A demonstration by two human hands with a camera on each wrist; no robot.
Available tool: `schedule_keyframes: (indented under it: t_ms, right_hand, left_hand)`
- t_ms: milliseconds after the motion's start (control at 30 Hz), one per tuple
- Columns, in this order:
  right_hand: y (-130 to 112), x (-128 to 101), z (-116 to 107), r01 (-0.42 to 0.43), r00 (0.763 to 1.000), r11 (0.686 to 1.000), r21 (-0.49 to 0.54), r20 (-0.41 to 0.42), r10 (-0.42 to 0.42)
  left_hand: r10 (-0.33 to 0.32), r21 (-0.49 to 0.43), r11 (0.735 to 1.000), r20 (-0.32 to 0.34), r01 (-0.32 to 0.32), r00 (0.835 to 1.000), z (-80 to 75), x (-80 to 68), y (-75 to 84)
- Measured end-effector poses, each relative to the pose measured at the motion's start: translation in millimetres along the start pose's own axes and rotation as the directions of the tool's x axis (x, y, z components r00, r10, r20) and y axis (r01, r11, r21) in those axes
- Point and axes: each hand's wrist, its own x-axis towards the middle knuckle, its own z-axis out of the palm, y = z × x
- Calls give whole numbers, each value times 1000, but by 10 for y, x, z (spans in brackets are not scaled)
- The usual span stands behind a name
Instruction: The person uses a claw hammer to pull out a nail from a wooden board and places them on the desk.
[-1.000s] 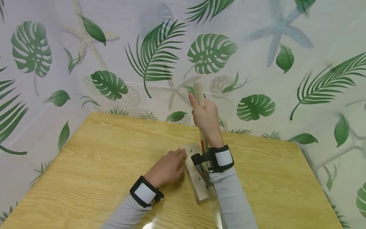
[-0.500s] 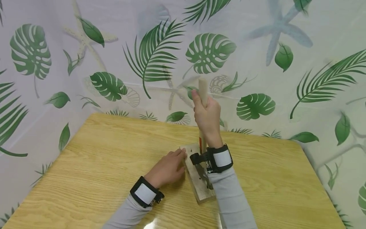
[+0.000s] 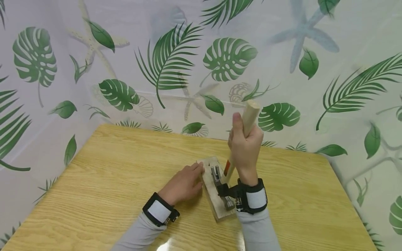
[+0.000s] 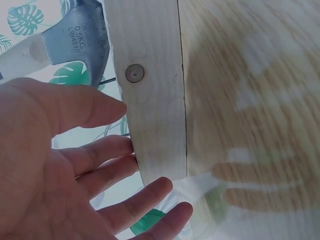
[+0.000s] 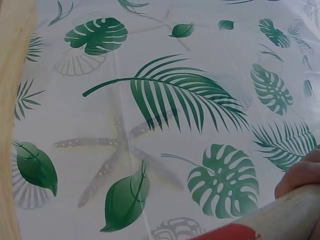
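A pale wooden block [image 3: 209,198] lies lengthwise on the table with nails in its upper face. My left hand [image 3: 183,184] rests along its left side, thumb and fingertips touching the edge, fingers mostly extended in the left wrist view. With my right hand [image 3: 246,150] I grip the wooden handle of a claw hammer [image 3: 250,113], thumb up along it. The hammer's steel head lies over the block, claw pointing to its far end, close to a thin nail [image 4: 108,80]. Another nail [image 3: 209,164] stands near that end. The right wrist camera partly covers the head.
The wood-grain table [image 3: 125,164] spreads around the block on both sides. Behind it hangs a white sheet [image 3: 188,52] printed with leaves and starfish. A round mark [image 4: 135,73] shows on the block's side.
My right hand has moved right and nearer, tilting the hammer handle to the right. The claw and striking face now show more on the block. My left hand and the block have stayed put.
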Motion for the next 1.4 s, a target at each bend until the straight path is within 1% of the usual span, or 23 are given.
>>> schedule_keyframes:
  t_ms: [133,233,400,533,567,633,700,767,867,967,1067,1200,1400]
  right_hand:
    - [-89,-118,-124,102,995,990,100,-34,-99]
    - [-161,-178,-186,145,989,972,184,-52,-137]
    - [-252,-241,-258,174,983,946,275,-99,-153]
    - [-323,-263,-321,189,978,924,332,-143,-149]
    - [-349,-263,-338,198,976,917,347,-151,-154]
    - [-410,-261,-371,216,972,901,376,-165,-164]
    - [-476,-254,-404,233,969,883,407,-168,-179]
    - [-540,-259,-432,240,969,869,432,-164,-186]
    - [-622,-268,-465,237,970,854,464,-168,-178]
    - [-674,-272,-472,233,970,842,486,-180,-165]
    - [-694,-272,-464,231,970,838,495,-185,-159]
    - [-698,-272,-459,231,971,832,504,-178,-162]
    - [-720,-288,-494,213,974,830,515,-182,-137]
  left_hand:
    - [-25,-7,1000,13,25,1000,5,37,3]
    - [-19,-10,1000,13,19,1000,5,49,-7]
    - [10,-13,1000,18,-9,1000,17,38,-19]
    - [-6,-33,999,27,7,1000,0,14,0]
    - [-7,-36,999,17,8,1000,-5,8,6]
    - [-4,-45,999,-25,3,1000,-14,10,26]
    - [21,-62,998,-80,-26,997,-18,25,56]
    - [66,-103,991,-124,-79,990,-24,48,103]
    - [138,-180,970,-142,-163,980,-37,70,194]
    - [184,-240,946,-149,-216,972,-48,67,252]
    - [193,-259,937,-176,-235,965,-51,58,271]
    - [177,-266,937,-197,-227,964,-47,61,274]
    - [185,-254,938,-209,-236,960,-48,99,257]
